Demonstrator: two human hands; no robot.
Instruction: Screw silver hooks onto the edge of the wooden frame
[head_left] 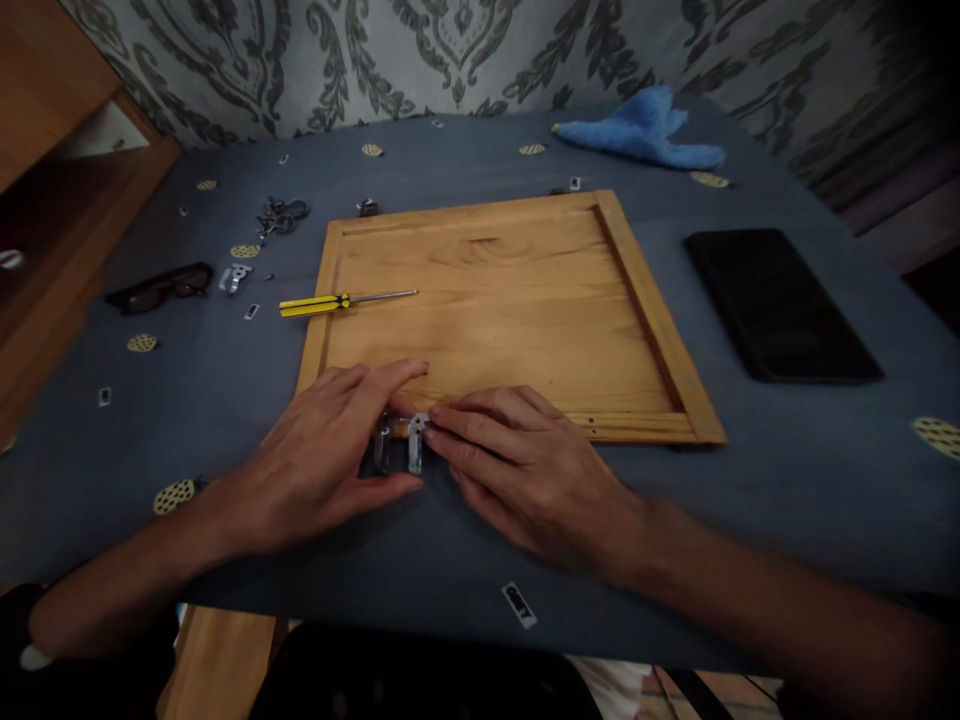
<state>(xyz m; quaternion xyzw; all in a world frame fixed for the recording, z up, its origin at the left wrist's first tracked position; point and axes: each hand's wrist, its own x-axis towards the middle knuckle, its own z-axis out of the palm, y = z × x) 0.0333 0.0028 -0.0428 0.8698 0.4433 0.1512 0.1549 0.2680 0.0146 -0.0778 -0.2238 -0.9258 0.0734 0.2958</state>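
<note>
A wooden cabinet door panel [510, 300] lies flat on a table covered with a blue-grey cloth [225, 400]. At the panel's near edge sits a small metal hinge [414, 445]. My left hand [330, 455] curls around the hinge from the left, thumb below it and fingers resting on the panel's frame. My right hand [517, 465] presses its fingertips onto the hinge from the right. Both hands hold the hinge against the wooden edge.
A yellow-handled screwdriver [341, 301] lies across the panel's left frame. Dark sunglasses [161, 287], another hinge [235, 278] and a pile of metal parts [281, 214] lie at the left. A black phone [780, 303] rests at the right, a blue cloth [641, 130] at the back.
</note>
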